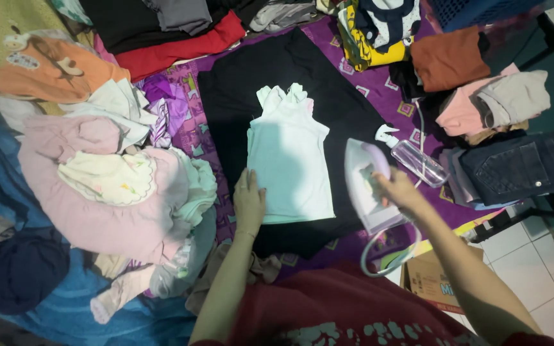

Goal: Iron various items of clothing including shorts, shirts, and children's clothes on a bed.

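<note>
A small white sleeveless top lies flat on a black cloth spread over a purple patterned mat. My left hand rests flat on the lower left corner of the top, fingers together. My right hand grips the handle of a white and lilac iron, which stands on the black cloth just right of the top. The iron's cord loops down toward my lap.
A clear spray bottle lies right of the iron. Piles of clothes surround the mat: pink and white items at left, red and black at the back, folded jeans and tops at right. A cardboard box sits on white tiles.
</note>
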